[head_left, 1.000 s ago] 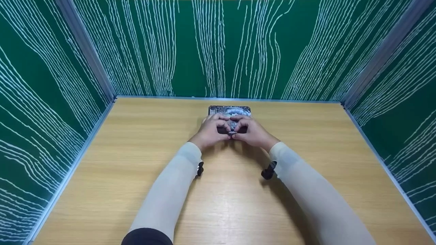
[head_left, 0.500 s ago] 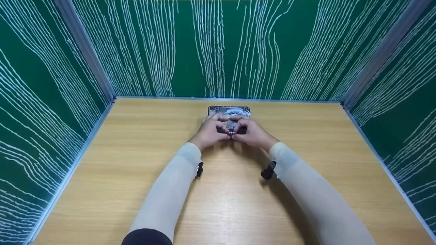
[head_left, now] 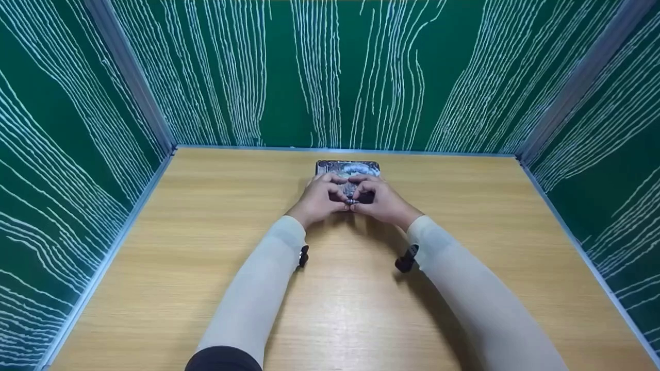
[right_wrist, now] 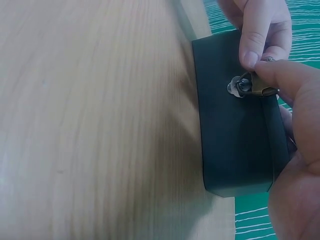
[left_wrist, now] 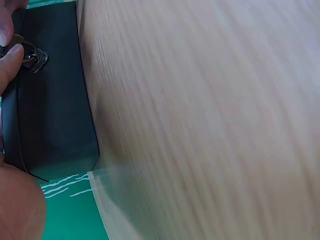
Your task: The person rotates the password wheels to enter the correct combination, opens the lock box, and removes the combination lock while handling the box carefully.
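Barely any shift since earlier frame: left hand (head_left: pixel 318 201), right hand (head_left: pixel 384 202) and dark box (head_left: pixel 350 167) keep same places. Box stands on tabletop (head_left: pixel 340 288) near green back wall (head_left: pixel 281 103); lid printed with pale swirl, front plain dark. Bronze-toned latch (right_wrist: pixel 263 89), ringed, at front middle. Both hands narrow, thumbs and forefingers pinching latch; forefinger contact partly hidden, likely firm.

The counter (head_left: pixel 175 237) has a light wood-grain surface. Green panels (head_left: pixel 281 77) with irregular white lines enclose the rear and both sides. Grey posts (head_left: pixel 131 72) stand at the two rear corners. Light reflects from the counter's near middle area.
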Available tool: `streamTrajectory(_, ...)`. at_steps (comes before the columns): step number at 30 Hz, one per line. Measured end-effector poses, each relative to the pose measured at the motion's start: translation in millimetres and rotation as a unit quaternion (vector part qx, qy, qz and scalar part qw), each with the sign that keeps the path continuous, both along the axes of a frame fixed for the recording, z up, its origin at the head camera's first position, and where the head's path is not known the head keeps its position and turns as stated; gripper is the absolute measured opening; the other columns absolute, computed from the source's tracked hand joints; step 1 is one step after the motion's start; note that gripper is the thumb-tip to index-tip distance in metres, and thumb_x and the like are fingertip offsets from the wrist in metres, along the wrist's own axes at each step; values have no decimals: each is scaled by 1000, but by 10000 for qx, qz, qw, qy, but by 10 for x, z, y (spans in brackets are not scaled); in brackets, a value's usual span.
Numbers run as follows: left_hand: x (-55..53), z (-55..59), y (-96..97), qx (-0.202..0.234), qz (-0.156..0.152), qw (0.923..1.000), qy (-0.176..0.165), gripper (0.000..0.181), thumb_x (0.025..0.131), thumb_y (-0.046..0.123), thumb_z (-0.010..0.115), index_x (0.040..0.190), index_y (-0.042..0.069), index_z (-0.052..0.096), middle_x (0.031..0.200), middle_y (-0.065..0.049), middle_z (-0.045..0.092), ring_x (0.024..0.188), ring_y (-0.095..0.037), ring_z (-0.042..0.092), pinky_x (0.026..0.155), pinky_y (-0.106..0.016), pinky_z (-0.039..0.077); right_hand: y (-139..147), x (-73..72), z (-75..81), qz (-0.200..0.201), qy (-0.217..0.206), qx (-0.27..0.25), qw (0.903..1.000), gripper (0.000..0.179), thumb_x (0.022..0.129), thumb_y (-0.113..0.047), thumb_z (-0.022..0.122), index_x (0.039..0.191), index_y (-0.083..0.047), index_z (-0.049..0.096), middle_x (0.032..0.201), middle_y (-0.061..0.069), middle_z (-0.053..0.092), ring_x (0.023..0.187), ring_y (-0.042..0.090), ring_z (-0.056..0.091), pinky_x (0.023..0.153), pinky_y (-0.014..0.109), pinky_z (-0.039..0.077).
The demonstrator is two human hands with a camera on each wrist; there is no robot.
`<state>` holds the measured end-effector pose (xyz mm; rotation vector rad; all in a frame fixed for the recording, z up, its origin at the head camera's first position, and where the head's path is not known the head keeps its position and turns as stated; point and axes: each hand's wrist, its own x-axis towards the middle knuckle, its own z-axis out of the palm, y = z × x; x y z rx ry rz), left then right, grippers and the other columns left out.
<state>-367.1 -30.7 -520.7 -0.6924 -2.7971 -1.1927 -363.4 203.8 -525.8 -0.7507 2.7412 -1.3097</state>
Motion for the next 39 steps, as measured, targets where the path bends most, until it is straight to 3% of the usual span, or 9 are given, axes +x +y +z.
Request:
streamTrajectory(7, 0, 9, 3, -35, 28, 10000, -83, 14, 92, 24, 96, 96, 15, 87, 160, 5, 65, 163, -32, 44, 143, -52, 23, -14, 12, -5, -16, 39, 25, 10000, 18, 96, -12, 90, 109, -13, 77, 167, 11, 60, 163, 42, 45, 142, 64, 22)
streamTrajectory(14, -5, 5, 1, -36, -20, 10000, -13, 14, 93, 24, 96, 94, 13, 87, 159, 4, 66, 164, -32, 43, 143, -52, 22, -34, 18, -2, -44, 131, 16, 9999, 14, 97, -12, 90, 104, -14, 78, 167, 12, 60, 163, 44, 44, 142, 68, 19)
streamTrajectory(32, -12, -18, 2, 95, 28, 9999, -85, 14, 92, 25, 96, 92, 15, 87, 159, 5, 66, 163, -30, 42, 143, -51, 23, -35, 17, -6, -21, 357, 175, 9992, 10, 98, -17, 88, 102, -13, 80, 166, 14, 61, 160, 44, 47, 140, 66, 22)
streamTrajectory(39, -16, -25, 11, 134, 26, 9998, -114, 14, 92, 25, 96, 93, 15, 86, 159, 6, 66, 162, -29, 44, 142, -50, 24, -23, 27, 0, -76, 272, 161, 9995, 20, 95, -16, 91, 109, -14, 76, 167, 13, 60, 162, 44, 46, 140, 68, 20)
